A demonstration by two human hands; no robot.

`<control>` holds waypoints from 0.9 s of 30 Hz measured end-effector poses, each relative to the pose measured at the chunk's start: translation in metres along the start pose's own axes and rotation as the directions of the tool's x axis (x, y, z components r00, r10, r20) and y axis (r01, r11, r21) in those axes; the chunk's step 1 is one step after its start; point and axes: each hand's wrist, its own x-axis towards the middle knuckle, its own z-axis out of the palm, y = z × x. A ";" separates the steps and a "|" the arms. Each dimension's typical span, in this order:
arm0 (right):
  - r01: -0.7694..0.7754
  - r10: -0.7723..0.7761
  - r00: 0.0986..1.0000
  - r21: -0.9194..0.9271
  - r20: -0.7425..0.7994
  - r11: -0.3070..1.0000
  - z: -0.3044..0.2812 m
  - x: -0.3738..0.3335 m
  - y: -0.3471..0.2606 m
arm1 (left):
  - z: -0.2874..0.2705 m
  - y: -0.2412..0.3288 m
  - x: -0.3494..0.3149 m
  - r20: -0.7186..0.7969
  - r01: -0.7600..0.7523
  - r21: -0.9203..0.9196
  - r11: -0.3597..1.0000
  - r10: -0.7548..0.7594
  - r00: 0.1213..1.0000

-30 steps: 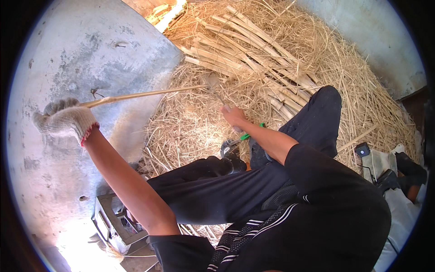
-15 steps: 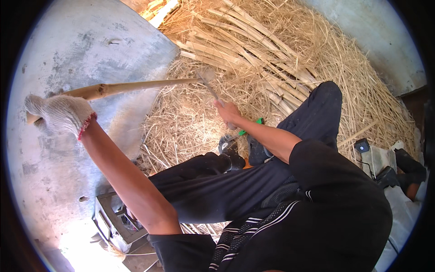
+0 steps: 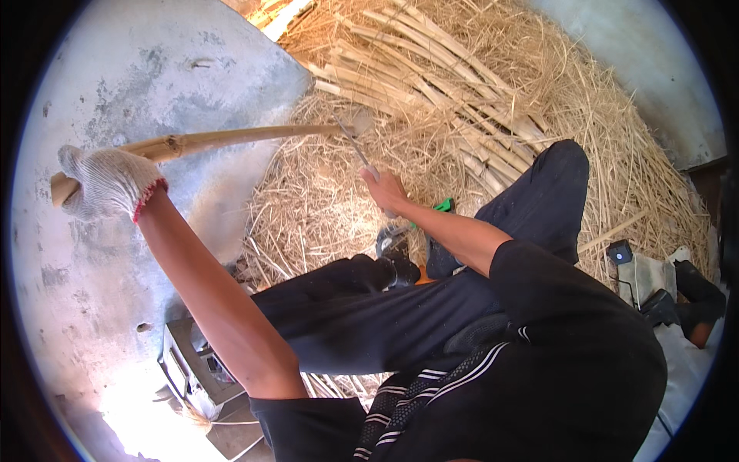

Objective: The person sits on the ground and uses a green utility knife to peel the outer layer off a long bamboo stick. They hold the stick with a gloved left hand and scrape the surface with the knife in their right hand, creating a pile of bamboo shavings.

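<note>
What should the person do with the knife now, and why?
Maybe draw the knife gently along the strip, away from the left hand. That gloved hand grips one end, and the right hand has the blade at the other, though I can't tell if it touches.

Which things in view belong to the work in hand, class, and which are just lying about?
In use:
bamboo-like strip, in the gloved left hand
thin-bladed tool, in the bare right hand

Lying about:
split strips, perhaps related
loose shavings, perhaps related
green object

Hands point(image 3: 112, 185) point(image 3: 386, 192) (left gloved) hold bamboo strip point(image 3: 223, 138) and knife point(image 3: 352, 143).
</note>
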 end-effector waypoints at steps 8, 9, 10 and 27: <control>0.210 -0.286 0.936 -0.324 -0.207 0.922 -0.002 0.047 0.076 | 0.004 0.002 -0.005 0.022 0.061 0.036 0.997 -0.062 0.998; 0.185 -0.254 0.959 -0.400 -0.126 0.898 -0.012 0.050 0.085 | 0.003 0.001 -0.001 0.028 0.061 0.037 0.997 -0.062 0.998; 0.150 -0.208 0.973 -0.420 -0.096 0.895 -0.021 0.048 0.084 | -0.001 -0.003 0.003 0.031 0.064 0.044 0.997 -0.065 0.997; 0.305 -0.203 0.945 -0.913 0.256 0.271 -0.019 0.041 0.143 | -0.079 0.003 0.028 0.551 0.357 -0.005 0.934 -0.296 0.780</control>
